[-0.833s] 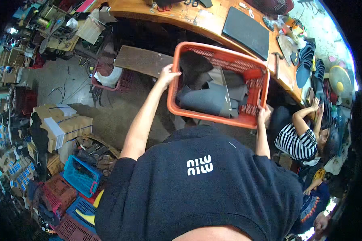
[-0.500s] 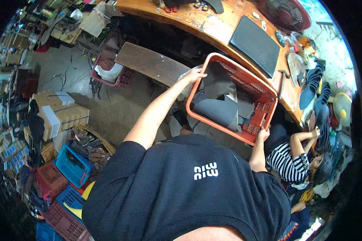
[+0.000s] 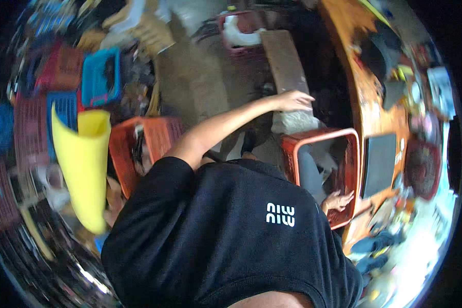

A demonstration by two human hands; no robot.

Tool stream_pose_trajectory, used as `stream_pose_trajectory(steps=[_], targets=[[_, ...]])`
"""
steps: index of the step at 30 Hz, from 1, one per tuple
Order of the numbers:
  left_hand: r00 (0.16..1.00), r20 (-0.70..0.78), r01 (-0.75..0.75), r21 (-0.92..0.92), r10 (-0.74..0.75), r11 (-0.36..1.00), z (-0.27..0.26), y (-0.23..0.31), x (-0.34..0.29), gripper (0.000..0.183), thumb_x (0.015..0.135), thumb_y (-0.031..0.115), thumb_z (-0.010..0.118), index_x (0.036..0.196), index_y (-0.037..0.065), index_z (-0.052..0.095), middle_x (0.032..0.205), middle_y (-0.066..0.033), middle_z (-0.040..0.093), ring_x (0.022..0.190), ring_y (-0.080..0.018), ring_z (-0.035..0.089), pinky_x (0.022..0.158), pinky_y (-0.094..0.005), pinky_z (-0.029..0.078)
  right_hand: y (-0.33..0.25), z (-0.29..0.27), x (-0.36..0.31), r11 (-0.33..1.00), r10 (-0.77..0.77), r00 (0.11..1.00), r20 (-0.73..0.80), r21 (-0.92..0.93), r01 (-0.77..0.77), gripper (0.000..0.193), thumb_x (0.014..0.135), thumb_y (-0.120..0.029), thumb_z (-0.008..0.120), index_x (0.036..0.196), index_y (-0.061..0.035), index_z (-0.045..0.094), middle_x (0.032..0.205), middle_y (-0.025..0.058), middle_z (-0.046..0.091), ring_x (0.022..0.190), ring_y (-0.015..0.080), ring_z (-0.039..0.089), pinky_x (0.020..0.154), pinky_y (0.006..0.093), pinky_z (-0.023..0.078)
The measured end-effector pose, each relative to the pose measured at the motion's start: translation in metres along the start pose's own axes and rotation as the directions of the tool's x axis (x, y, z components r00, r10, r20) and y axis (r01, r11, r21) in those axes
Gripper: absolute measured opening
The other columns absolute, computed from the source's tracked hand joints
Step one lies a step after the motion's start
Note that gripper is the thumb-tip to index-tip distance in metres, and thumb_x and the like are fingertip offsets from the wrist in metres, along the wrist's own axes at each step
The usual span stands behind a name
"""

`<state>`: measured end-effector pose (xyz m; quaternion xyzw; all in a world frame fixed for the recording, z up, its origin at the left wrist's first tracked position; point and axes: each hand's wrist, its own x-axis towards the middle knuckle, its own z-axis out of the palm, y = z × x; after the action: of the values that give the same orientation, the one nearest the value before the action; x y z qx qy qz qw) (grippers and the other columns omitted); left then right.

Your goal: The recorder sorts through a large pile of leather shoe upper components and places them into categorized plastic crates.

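An orange-red plastic basket [image 3: 358,164] stands beside the wooden table, to my right, with dark grey sheet material [image 3: 310,172] inside. My left hand [image 3: 294,101] hangs above the end of the bench, fingers stretched out and holding nothing; it is clear of the basket. Over the near part of the basket's opening is my right hand [image 3: 340,200], fingers spread, close to the rim. Whether it touches the sheets or the rim I cannot tell.
A narrow wooden bench [image 3: 284,56] runs away from me, with a whitish covering [image 3: 294,123] at its near end. The wooden table [image 3: 367,102] carries a black flat board [image 3: 380,163]. Leftward are a curled yellow sheet [image 3: 83,172], an orange crate [image 3: 159,138] and a blue crate [image 3: 87,78].
My view has turned to the right. The left hand has let go of the basket rim and moved off it. My right hand has left the near corner and opened over the basket.
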<state>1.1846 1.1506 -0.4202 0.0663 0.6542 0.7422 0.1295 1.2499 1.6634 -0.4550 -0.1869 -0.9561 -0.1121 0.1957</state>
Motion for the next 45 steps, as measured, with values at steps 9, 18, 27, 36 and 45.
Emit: stream_pose_trajectory(steps=[9,18,27,36,45], targets=[[0.004,-0.997,0.008,-0.077,-0.077,0.997,-0.01,-0.142,-0.381,0.038,0.087,0.017,0.066,0.119,-0.003,0.059,0.101,-0.0099,0.068,0.093,-0.0173,0.064,0.084,-0.0278,0.05,-0.406,-0.021,0.12,0.01,-0.823,0.486,-0.295,0.848,0.53,0.042,0.088,-0.01,0.059,0.13,-0.0079,0.055,0.12,0.0136,0.062,0.106,0.0256,0.063,0.091,0.0393,0.048],[-0.714,-0.504,-0.259,-0.454,-0.485,0.853,0.354,-0.313,-0.616,0.034,0.09,0.022,0.062,0.114,-0.003,0.059,0.073,-0.0037,0.059,0.062,-0.0128,0.053,0.056,-0.0265,0.044,-0.592,-0.127,-0.178,-0.519,-0.78,-0.517,-0.353,0.826,0.218,0.033,0.085,-0.01,0.061,0.118,-0.0084,0.061,0.101,0.014,0.069,0.089,0.0297,0.066,0.076,0.0342,0.051],[-0.498,-0.328,-0.704,-0.388,-0.803,0.595,0.366,-0.314,-0.486,0.037,0.087,0.037,0.064,0.114,0.013,0.061,0.084,-0.0022,0.063,0.072,-0.0165,0.06,0.057,-0.0307,0.047,-0.497,-0.158,-0.421,-0.789,-0.158,-0.97,-0.185,0.614,0.012,0.037,0.083,-0.009,0.062,0.12,-0.0069,0.06,0.102,0.0154,0.068,0.093,0.0306,0.066,0.078,0.0398,0.052],[-0.649,-0.22,-0.693,-0.225,-0.728,0.685,0.302,-0.306,-0.425,0.028,0.088,0.019,0.059,0.113,0.007,0.062,0.092,-0.0059,0.068,0.084,-0.0181,0.066,0.06,-0.0321,0.051,-0.523,-0.16,-0.524,-0.779,0.198,-0.977,0.076,0.618,-0.11,0.038,0.079,-0.007,0.064,0.117,-0.0043,0.061,0.082,0.0119,0.067,0.078,0.028,0.066,0.071,0.0395,0.051],[-0.68,0.0,-0.719,0.192,-0.733,0.668,0.208,-0.279,-0.357,0.031,0.094,0.02,0.056,0.121,0.006,0.058,0.105,-0.008,0.067,0.092,-0.0193,0.067,0.07,-0.0324,0.054,-0.541,-0.119,-0.613,-0.812,0.306,-0.938,0.162,0.558,-0.168,0.058,0.073,-0.015,0.074,0.125,-0.0023,0.055,0.116,0.0208,0.062,0.108,0.0353,0.059,0.093,0.0423,0.047]])
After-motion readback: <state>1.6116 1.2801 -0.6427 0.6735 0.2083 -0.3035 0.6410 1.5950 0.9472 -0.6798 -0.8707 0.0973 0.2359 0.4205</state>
